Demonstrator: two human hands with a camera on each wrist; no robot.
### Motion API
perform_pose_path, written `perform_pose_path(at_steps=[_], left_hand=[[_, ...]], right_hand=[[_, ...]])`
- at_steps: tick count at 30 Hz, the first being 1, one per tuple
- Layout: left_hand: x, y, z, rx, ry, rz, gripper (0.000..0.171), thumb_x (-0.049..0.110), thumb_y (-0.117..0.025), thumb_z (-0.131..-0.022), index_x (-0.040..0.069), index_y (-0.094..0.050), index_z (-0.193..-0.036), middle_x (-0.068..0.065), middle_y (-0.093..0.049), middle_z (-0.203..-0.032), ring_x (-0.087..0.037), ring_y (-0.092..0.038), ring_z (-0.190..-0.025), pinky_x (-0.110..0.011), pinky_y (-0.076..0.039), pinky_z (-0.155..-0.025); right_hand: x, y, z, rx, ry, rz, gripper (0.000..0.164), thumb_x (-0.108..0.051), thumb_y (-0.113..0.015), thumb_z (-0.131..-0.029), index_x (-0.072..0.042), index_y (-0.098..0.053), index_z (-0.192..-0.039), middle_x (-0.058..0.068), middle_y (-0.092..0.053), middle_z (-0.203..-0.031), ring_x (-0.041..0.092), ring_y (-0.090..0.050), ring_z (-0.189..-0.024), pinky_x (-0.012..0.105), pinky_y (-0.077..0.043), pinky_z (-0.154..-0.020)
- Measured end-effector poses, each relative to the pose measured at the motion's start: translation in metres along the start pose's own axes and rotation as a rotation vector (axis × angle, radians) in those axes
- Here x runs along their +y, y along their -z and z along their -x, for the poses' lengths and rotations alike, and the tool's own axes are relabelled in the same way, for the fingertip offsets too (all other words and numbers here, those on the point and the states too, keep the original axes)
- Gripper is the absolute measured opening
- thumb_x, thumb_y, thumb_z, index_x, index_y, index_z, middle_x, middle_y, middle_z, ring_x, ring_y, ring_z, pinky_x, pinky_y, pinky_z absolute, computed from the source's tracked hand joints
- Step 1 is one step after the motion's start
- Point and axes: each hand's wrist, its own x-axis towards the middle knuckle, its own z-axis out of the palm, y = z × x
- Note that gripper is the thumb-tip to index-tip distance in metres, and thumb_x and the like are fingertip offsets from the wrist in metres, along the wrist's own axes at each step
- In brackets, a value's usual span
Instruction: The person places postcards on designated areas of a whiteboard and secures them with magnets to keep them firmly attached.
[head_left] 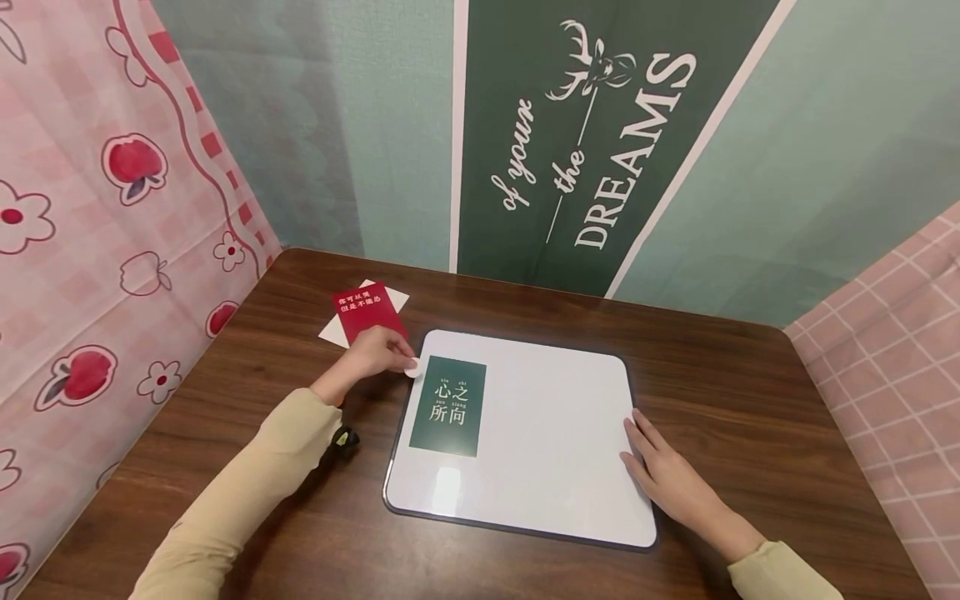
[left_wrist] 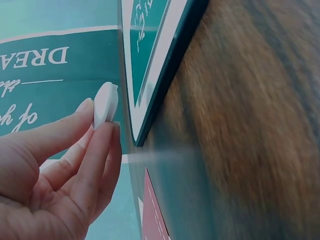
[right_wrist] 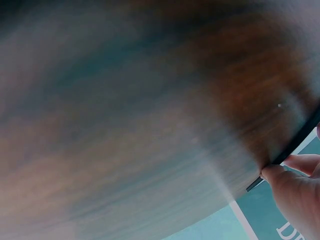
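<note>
My left hand [head_left: 377, 350] pinches a round white magnet [left_wrist: 104, 104] between thumb and fingers. In the head view the magnet is just off the upper left edge of a white board [head_left: 555, 425] with a dark frame. A dark green card [head_left: 447, 408] with white characters lies on the left part of the board. My right hand [head_left: 663, 471] rests on the board's right edge, its fingers fairly straight. The right wrist view shows fingertips against the dark frame [right_wrist: 300, 140]; the rest of that hand is cut off.
A red card [head_left: 369, 310] with light characters lies over a white sheet [head_left: 332, 332], behind my left hand. Near the left sleeve is a small dark object [head_left: 345, 440]. The brown wooden table [head_left: 720, 367] runs up to a green printed curtain [head_left: 547, 150].
</note>
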Motion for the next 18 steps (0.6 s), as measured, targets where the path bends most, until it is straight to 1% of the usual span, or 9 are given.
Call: perform_pose_path(at_steps=[7,11,18], left_hand=[[0.005,-0.005,-0.005,0.013,0.028,0.022,0.023,0.016,-0.073,-0.078,0.001,-0.069,-0.094,-0.009,-0.067,-0.082,-0.019,-0.064,-0.071,-0.029,-0.053,-0.071],[0.009,-0.007,-0.008,0.012,0.021,0.04,0.024,0.016,-0.074,-0.078,-0.001,-0.068,-0.096,-0.011,-0.067,-0.084,-0.02,-0.065,-0.073,-0.03,-0.053,-0.072],[0.017,-0.014,-0.012,0.016,0.039,0.054,0.023,0.015,-0.073,-0.078,0.0,-0.068,-0.096,-0.011,-0.067,-0.086,-0.02,-0.066,-0.075,-0.029,-0.054,-0.072]], right_hand=[[0.0,0.0,0.0,0.005,0.004,-0.002,0.055,-0.023,-0.055,-0.092,0.008,-0.039,-0.134,0.028,-0.029,-0.142,0.045,-0.041,-0.121,0.053,-0.039,-0.091],[0.0,0.0,0.0,0.0,-0.001,0.0,0.055,-0.023,-0.055,-0.093,0.008,-0.039,-0.134,0.028,-0.029,-0.142,0.045,-0.041,-0.121,0.053,-0.039,-0.091],[0.0,-0.001,0.0,0.009,0.009,0.003,0.054,-0.022,-0.055,-0.092,0.009,-0.039,-0.134,0.028,-0.03,-0.142,0.045,-0.041,-0.121,0.053,-0.039,-0.091]])
